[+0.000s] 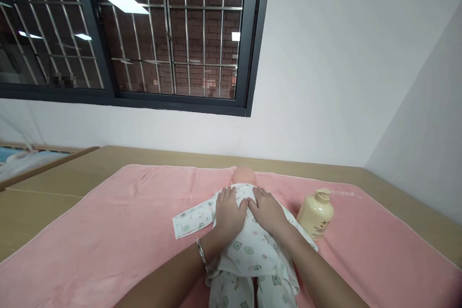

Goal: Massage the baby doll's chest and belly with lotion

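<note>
Both palms lay flat, fingers spread, gripping nothing: left hand (229, 211) and right hand (267, 209) pressed on the doll's (249, 245) chest, smoothing its printed romper on the pink towel (119, 231). Fastening it would probably need fingertip pinches; lotion bottle (316, 214) stood just beside.

a pink towel (108, 231) lay spread over a tan mattress (43, 192). a cream pump bottle (316, 213) lay tilted on the towel's right part. behind rose a white wall (325, 57), with a dark-framed window (144, 33) barred by metal rods; brick showed through the glass, and ceiling lights were mirrored in it. at the far left edge sat a wooden frame (43, 160) with something pale blue behind it
</note>
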Available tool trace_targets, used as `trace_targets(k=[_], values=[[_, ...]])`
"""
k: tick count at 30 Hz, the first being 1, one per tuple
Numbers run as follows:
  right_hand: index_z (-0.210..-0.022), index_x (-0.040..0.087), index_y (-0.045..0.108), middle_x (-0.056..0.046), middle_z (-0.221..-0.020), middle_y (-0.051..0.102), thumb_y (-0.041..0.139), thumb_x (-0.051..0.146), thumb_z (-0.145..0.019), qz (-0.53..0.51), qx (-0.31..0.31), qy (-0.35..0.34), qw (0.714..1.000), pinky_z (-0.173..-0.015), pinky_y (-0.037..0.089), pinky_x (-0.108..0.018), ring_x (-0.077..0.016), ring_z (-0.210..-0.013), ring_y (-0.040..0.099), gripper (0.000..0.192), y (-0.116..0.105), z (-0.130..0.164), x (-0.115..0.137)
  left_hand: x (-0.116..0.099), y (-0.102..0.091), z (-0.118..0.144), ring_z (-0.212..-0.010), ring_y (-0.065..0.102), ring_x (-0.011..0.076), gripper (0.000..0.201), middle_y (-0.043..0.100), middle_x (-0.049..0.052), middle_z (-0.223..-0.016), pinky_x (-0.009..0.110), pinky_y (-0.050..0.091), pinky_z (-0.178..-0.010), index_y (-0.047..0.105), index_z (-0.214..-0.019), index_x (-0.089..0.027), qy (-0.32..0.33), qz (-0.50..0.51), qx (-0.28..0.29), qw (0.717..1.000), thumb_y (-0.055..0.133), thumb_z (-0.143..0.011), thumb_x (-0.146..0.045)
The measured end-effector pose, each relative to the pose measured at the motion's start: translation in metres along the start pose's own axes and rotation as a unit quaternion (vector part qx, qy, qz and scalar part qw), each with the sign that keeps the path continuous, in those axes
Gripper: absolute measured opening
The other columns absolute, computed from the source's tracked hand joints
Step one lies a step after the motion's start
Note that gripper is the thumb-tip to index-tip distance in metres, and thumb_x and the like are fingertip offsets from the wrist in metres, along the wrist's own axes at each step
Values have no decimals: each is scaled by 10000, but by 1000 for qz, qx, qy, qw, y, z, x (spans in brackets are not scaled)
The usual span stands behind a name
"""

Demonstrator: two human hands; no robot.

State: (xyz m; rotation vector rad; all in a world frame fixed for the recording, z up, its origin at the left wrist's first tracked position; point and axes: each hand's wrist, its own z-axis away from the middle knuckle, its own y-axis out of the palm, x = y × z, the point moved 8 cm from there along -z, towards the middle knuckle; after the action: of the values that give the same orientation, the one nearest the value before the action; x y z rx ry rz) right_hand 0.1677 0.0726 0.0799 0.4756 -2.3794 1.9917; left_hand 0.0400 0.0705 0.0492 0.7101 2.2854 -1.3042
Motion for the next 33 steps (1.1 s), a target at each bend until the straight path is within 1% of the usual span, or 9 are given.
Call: trace_targets(k=[3,7,11,15,18,21,25,29,33], values=[[-1426,53,452,-199,-1488,431,306,345,-972,-16,-10,-8,1000,-1147,238,-421,-296,-1397,373,560,5,-3,-2,-8,2,-2,-1332,440,331,475,552,175,-1382,495,289,-1143,538,-1318,-103,30,-19,17,999,440,-917,-339],[-1404,50,480,-208,-1431,498,293,293,-972,3,-18,-15,1000,-1134,253,-417,-299,-1356,427,529,-1,7,10,-19,-6,1,-1217,534,277,383,626,110,-1282,437,374,-1083,592,-1242,-176,93,13,12,996,419,-911,-260],[-1319,81,566,-216,-1295,608,335,312,-966,29,-7,0,1000,-1075,328,-406,-311,-1237,538,481,-10,16,13,-15,-11,3,-1119,576,280,313,667,92,-1154,436,425,-1008,640,-1132,-214,67,9,-1,998,465,-879,-271],[-1346,120,548,-168,-1402,540,353,375,-963,-17,9,5,1000,-1096,319,-394,-283,-1330,461,500,-3,7,-1,-7,-7,-1,-1159,549,306,361,646,121,-1184,456,403,-1032,621,-1180,-184,17,-2,-3,1000,488,-875,-324],[-1408,87,482,-164,-1487,446,331,351,-966,-30,-8,-9,999,-1149,247,-401,-265,-1401,371,537,5,-2,-8,-10,-2,-3,-1207,527,300,388,633,117,-1246,469,365,-1083,597,-1236,-181,43,27,-5,999,480,-891,-315],[-1403,92,486,-147,-1477,464,313,311,-964,-18,-26,-19,999,-1152,240,-413,-264,-1395,379,520,7,-2,-4,-12,-4,0,-1194,544,273,352,653,88,-1234,456,376,-1085,617,-1208,-203,85,74,-20,993,475,-894,-276],[-1228,97,616,-177,-1275,631,313,295,-959,30,-29,-1,999,-1019,385,-384,-289,-1222,554,451,-5,9,10,-11,-10,3,-1117,589,245,262,689,67,-1143,422,435,-1034,664,-1077,-227,97,126,-38,986,500,-878,-275],[-984,142,693,-168,-1002,719,320,347,-961,50,-4,54,997,-823,450,-365,-285,-947,664,427,-12,11,5,-4,-5,-1,-1160,567,279,331,660,100,-1200,455,415,-1050,629,-1157,-199,33,77,-18,996,506,-875,-320],[-1225,114,614,-163,-1310,609,333,312,-957,0,-20,-7,1000,-993,377,-351,-263,-1207,552,436,-9,-1,0,-5,1,-2,-1291,471,316,429,589,145,-1333,536,279,-1140,554,-1286,-137,24,26,-5,999,457,-918,-336]])
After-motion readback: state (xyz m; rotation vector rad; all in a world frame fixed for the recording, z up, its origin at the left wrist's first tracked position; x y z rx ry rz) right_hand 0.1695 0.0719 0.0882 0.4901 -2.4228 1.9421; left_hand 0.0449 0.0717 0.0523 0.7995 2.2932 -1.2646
